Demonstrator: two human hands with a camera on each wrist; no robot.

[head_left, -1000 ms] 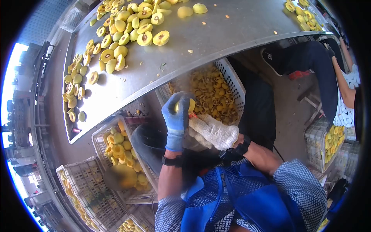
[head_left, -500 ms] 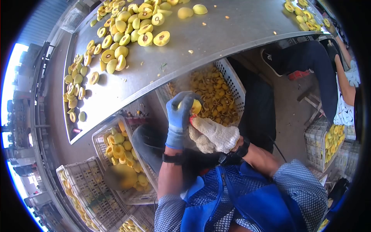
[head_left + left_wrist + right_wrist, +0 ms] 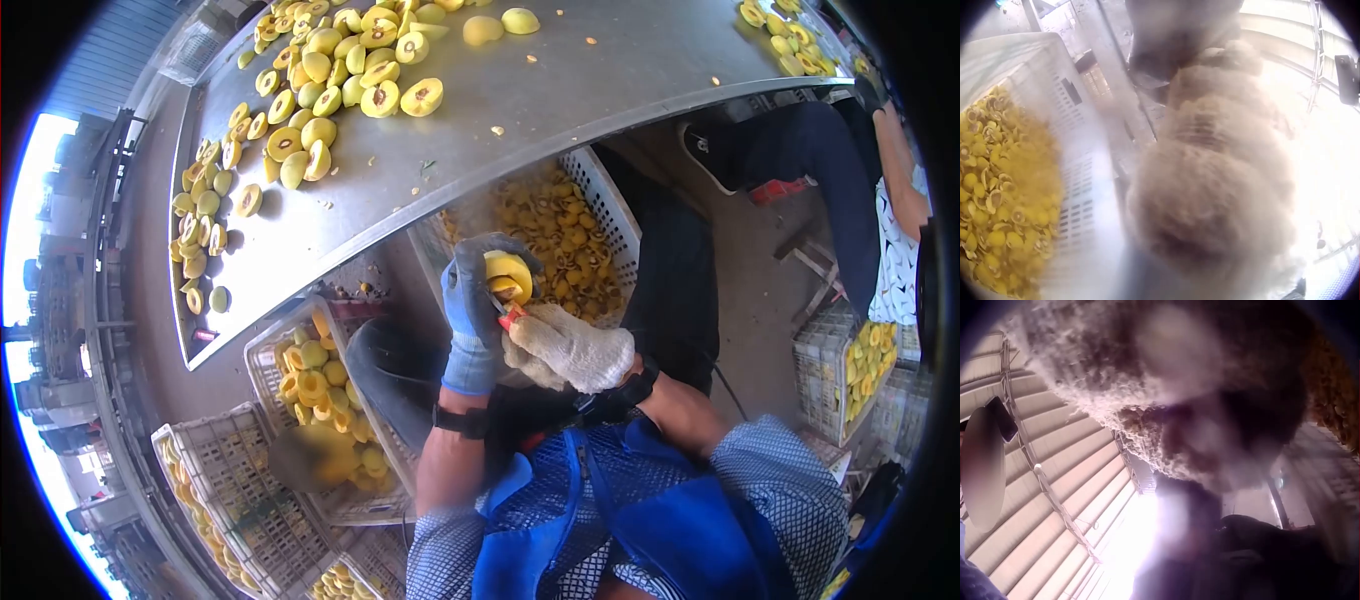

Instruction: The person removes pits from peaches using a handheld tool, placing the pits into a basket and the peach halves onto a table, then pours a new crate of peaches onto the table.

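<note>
In the head view my left hand (image 3: 468, 305), in a blue glove with a dark grey coating, holds a yellow peach half (image 3: 512, 268) with its cut side and brown centre partly showing. My right hand (image 3: 572, 348), in a white knit glove, grips a small tool by its red handle (image 3: 513, 316). The tool's thin metal end meets the fruit at its lower edge; its exact shape is hidden. The knit glove (image 3: 1210, 181) fills the middle of the left wrist view, blurred. Dark and close up, the same glove (image 3: 1091, 362) covers the top of the right wrist view.
Just beyond my hands stands a white crate (image 3: 608, 205) of pitted halves. Above it, a metal table (image 3: 470, 150) bears piles of halved fruit (image 3: 380, 98). More filled crates stand at left, including one tall crate (image 3: 235, 480). Another person (image 3: 800, 150) sits at right.
My hands have shifted slightly right. The left hand has turned, so more of the peach half and its cut centre shows. At far right the other person's arm has moved up toward the table.
</note>
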